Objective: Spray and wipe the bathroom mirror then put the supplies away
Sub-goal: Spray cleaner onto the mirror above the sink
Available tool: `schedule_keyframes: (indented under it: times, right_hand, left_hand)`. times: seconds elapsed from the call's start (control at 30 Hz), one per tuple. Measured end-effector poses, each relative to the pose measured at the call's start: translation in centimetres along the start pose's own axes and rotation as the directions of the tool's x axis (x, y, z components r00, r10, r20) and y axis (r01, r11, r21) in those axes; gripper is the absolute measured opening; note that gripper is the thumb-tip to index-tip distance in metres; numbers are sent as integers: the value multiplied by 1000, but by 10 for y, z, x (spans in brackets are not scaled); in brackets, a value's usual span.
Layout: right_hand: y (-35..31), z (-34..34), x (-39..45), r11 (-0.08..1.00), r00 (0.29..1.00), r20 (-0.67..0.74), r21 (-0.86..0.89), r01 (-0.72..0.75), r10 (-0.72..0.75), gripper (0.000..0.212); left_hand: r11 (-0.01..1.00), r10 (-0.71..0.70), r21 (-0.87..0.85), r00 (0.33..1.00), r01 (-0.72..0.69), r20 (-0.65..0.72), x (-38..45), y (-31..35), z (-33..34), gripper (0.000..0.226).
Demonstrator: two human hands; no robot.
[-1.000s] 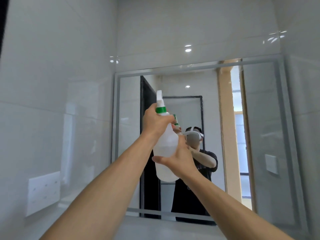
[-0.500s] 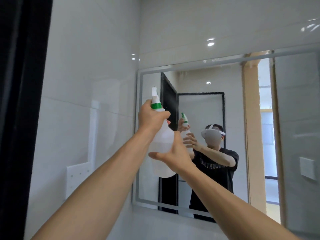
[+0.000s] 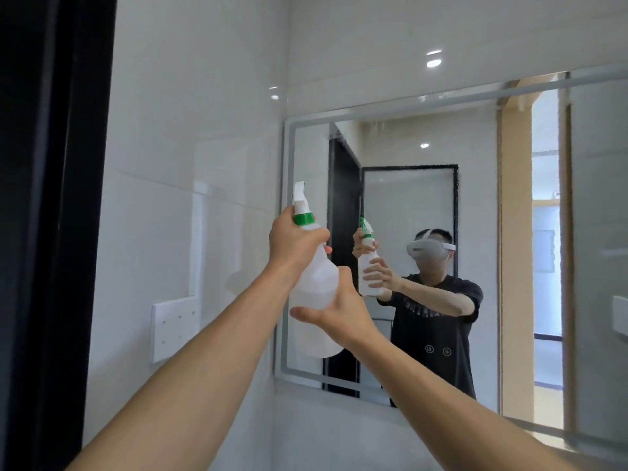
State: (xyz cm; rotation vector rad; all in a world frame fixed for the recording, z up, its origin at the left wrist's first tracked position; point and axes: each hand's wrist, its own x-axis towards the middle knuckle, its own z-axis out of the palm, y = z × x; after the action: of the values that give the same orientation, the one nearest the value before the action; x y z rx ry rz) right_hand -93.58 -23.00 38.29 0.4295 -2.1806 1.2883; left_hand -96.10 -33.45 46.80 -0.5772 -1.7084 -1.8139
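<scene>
White-tiled wall, mirror [image 3: 475, 232]; spray bottle [image 3: 314, 280] upright, nozzle mirrorward; left hand [image 3: 294, 241] gripping neck, right hand [image 3: 343, 309] cupping body.

view swung left | spray bottle [image 3: 314, 283] nearer mirror's [image 3: 509, 205] left edge

We hold the spray bottle [image 3: 314, 283] upright before the mirror [image 3: 401, 137], left hand [image 3: 294, 241] gripping its neck just under the green collar, right hand [image 3: 343, 307] cupping the translucent body (fine droplets speckle the glass above), a white wall plate [image 3: 173, 331] at left.
</scene>
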Motion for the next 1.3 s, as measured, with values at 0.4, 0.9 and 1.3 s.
schedule_keyframes:
  times: [0.4, 0.9, 1.3]
  right_hand:
    - [44, 13, -30, 989, 988, 37, -27, -146, 147, 83]
    - [63, -18, -47, 976, 978, 12, -72, -207, 209, 81]
    - [109, 17, -82, 936, 921, 166, -72, -345, 352, 78]
  left_hand:
    - [993, -82, 91, 997, 81, 9, -30, -51, 11, 31]
    - [998, -56, 10, 991, 55, 120, -53, -65, 43, 41]
    - [969, -242, 47, 970, 242, -1, -96, -130, 24, 34]
